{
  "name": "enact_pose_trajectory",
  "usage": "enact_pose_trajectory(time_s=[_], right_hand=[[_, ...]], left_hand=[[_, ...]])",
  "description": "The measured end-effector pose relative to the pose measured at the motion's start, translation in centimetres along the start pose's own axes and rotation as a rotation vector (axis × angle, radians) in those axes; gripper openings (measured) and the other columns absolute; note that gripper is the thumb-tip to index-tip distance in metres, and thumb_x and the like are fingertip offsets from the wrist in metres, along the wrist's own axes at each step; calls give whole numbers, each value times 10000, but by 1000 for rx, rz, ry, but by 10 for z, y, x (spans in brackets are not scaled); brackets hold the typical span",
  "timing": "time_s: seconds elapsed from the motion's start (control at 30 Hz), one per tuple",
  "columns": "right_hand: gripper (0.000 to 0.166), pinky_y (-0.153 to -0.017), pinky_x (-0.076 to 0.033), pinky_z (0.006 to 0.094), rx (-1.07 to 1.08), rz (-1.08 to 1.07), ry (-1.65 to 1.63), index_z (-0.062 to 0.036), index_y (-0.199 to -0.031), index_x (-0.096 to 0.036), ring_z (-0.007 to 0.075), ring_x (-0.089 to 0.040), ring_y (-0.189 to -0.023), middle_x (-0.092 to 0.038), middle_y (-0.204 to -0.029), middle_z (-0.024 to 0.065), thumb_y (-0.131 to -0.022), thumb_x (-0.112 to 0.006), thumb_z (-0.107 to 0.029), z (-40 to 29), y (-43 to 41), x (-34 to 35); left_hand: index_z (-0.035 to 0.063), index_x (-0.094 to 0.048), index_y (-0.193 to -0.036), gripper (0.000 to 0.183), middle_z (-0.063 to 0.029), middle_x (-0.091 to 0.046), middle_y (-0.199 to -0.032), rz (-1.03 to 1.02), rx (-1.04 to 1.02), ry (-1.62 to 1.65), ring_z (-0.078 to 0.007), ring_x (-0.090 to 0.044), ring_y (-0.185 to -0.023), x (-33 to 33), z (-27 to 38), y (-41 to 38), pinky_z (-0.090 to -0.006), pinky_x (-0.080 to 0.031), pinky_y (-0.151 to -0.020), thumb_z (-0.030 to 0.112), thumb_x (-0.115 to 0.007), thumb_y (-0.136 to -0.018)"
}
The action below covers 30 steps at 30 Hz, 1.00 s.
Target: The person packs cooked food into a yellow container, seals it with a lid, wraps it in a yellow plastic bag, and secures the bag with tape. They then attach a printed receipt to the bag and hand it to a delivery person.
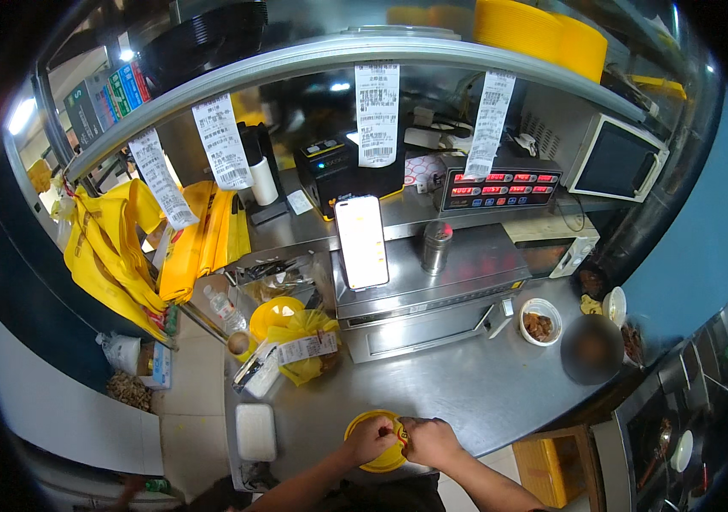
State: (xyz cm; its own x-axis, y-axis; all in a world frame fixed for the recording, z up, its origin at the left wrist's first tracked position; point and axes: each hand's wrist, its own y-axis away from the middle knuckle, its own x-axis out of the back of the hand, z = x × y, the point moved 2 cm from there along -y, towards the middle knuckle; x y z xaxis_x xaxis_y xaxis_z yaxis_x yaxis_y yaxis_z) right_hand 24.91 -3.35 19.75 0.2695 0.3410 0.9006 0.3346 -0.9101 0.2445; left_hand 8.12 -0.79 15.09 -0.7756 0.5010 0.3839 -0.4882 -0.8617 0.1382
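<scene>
A round yellow container with a printed top (pixel 376 462) stands near the front edge of the steel counter. My left hand (pixel 371 440) rests over its middle, fingers curled. From the right, my right hand (pixel 429 443) touches the container's top near its rim, fingers bent. Whether either hand grips anything small cannot be told. To the left lies a white rectangular lidded box (pixel 255 432). Further back, a tied yellow plastic bag (pixel 303 374) bears a printed slip. A lit smartphone (pixel 362 243) leans above the steel appliance (pixel 428 320).
A white bowl of food (pixel 540 322) stands at the right, beside a blurred round area. A metal shaker (pixel 437 248) stands on the appliance. Printed slips (pixel 377 115) hang from the shelf edge. Yellow bags (pixel 114 243) hang at left; a bottle (pixel 225 310) stands behind the counter items.
</scene>
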Motion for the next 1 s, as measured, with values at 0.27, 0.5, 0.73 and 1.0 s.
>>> enact_pose_trajectory(time_s=[0.27,0.5,0.73,1.0], right_hand=[[546,-710,-530,438,66,243,-230,-94,-1182,-585,384,-633,-800,-658,-895,182,-658,-703,-189,0,-6,28],[491,-764,-483,378,132,553,-548,-16,-1046,-564,353,-578,-838,-596,-904,163,-589,-743,-28,7,0,39],[521,-870,-437,452,242,612,-289,-12,-1036,-584,339,-558,-814,-576,-818,145,-546,-757,-44,-4,-10,47],[541,-941,-388,439,264,530,-65,-34,-1099,-596,283,-559,-815,-564,-795,103,-578,-737,-74,-14,-13,55]], left_hand=[[28,-603,-988,150,-86,-654,-938,212,69,426,-161,-626,-867,12,-38,-2,-275,-493,-781,94,-618,-853],[39,-611,-1070,366,-126,-621,-1000,356,-249,17,-244,-629,-895,38,61,5,-329,-517,-784,109,-757,-742],[23,-655,-937,238,-127,-653,-891,437,-314,-84,-265,-648,-807,46,78,-5,-330,-525,-738,83,-750,-726],[-3,-652,-789,100,-105,-664,-757,462,-213,21,-200,-651,-650,40,50,-15,-303,-527,-629,38,-714,-722]])
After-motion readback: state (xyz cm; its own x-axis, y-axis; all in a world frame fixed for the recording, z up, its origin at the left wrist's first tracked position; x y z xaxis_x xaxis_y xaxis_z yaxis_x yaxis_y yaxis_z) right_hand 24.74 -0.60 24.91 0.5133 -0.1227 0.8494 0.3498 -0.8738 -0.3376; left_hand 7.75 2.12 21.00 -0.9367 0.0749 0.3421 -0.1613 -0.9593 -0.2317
